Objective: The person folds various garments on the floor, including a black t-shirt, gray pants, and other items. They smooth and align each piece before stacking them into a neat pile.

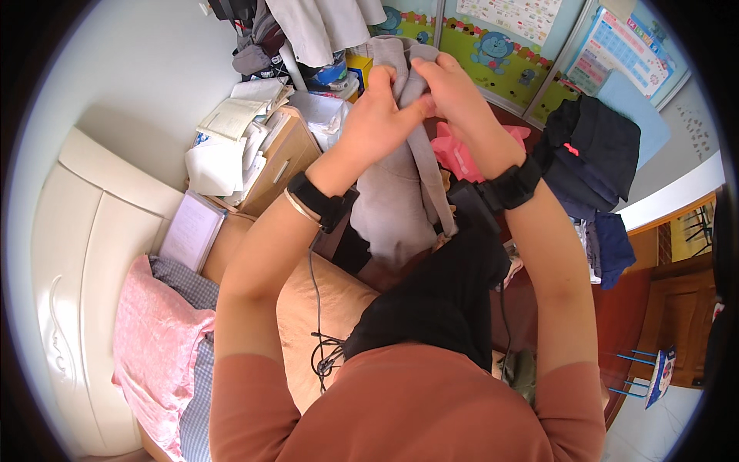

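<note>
In the head view, a soft grey long cloth garment (392, 196) hangs from the upper centre of the frame down to the middle, with its lower end above the person's black trousers (439, 308). The left hand (377, 115), at upper centre, has its fingers curled in and closed on the garment's upper part. The right hand (456, 94), just to its right in the frame, pinches the grey fabric near the top between thumb and bent fingers; how tightly either of the 2 hands grips, I cannot tell. The hands are close together, and each wrist wears a black strap.

At upper left of the frame, a light wooden cabinet (279, 173) bears a heap of white papers and open books (231, 138). Right of the hands lies a bright pink plastic bag (454, 154), partly hidden by the right forearm. At upper right, a pile of dark folded clothes (589, 150) sits near a pale blue panel (635, 115). A pink fabric pillow (154, 339) lies at lower left, beside a cream headboard (73, 269).
</note>
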Demonstrator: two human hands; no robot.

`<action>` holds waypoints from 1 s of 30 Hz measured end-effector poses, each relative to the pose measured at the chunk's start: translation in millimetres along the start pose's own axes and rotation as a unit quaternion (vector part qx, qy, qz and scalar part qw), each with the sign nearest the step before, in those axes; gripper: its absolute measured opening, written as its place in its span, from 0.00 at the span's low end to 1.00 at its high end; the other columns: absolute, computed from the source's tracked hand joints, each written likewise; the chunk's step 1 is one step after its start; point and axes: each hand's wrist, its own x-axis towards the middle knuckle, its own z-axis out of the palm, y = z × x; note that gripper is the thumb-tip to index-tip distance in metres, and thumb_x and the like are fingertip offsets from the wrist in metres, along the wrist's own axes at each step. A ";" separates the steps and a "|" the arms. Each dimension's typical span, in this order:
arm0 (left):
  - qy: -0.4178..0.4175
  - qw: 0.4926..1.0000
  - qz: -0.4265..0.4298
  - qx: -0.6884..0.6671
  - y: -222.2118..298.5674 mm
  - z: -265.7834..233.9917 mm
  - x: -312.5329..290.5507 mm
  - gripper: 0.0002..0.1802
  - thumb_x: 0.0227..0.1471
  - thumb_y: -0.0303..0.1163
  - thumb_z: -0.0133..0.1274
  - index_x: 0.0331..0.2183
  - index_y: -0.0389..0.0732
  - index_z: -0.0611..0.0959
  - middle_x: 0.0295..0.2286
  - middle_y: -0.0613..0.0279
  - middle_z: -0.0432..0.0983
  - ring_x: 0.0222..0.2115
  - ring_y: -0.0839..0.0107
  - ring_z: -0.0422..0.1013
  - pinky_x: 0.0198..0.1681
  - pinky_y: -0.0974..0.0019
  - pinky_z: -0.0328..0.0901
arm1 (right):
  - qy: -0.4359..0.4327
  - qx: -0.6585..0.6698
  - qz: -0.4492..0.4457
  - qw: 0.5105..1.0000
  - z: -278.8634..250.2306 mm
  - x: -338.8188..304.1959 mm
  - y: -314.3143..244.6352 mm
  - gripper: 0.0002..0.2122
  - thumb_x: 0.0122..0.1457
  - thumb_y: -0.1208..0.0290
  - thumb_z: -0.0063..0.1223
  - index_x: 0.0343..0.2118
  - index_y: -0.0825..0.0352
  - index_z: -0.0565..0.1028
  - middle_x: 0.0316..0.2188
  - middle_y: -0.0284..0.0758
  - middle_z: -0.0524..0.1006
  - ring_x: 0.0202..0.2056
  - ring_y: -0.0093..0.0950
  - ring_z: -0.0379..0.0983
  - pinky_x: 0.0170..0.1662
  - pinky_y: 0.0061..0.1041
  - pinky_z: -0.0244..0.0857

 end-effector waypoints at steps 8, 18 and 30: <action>-0.005 0.994 0.034 -0.100 -9.5 -44.5 22.3 0.12 0.53 0.28 0.46 0.40 0.38 0.68 0.30 0.65 0.71 0.29 0.76 0.65 0.32 0.74 0.61 | -0.073 -0.185 -0.133 0.971 -43.3 8.5 13.5 0.32 0.49 0.52 0.55 0.52 0.70 0.62 0.46 0.42 0.69 0.46 0.34 0.68 0.49 0.27 0.61; -0.130 0.959 0.066 -0.244 23.7 -72.7 11.5 0.20 0.51 0.20 0.46 0.47 0.39 0.66 0.36 0.69 0.69 0.35 0.82 0.64 0.38 0.79 0.59 | -0.238 -0.085 -0.120 0.960 -32.3 2.7 4.1 0.27 0.45 0.62 0.62 0.49 0.68 0.67 0.43 0.32 0.72 0.45 0.22 0.64 0.48 0.22 0.57; 0.105 0.980 0.015 -0.170 -61.5 -17.2 -88.2 0.36 0.36 0.26 0.62 0.48 0.38 0.63 0.36 0.60 0.66 0.35 0.71 0.66 0.42 0.67 0.62 | -0.102 -0.141 -0.178 0.969 -52.0 -0.2 -8.5 0.19 0.47 0.72 0.53 0.44 0.68 0.70 0.38 0.30 0.72 0.39 0.19 0.65 0.43 0.18 0.59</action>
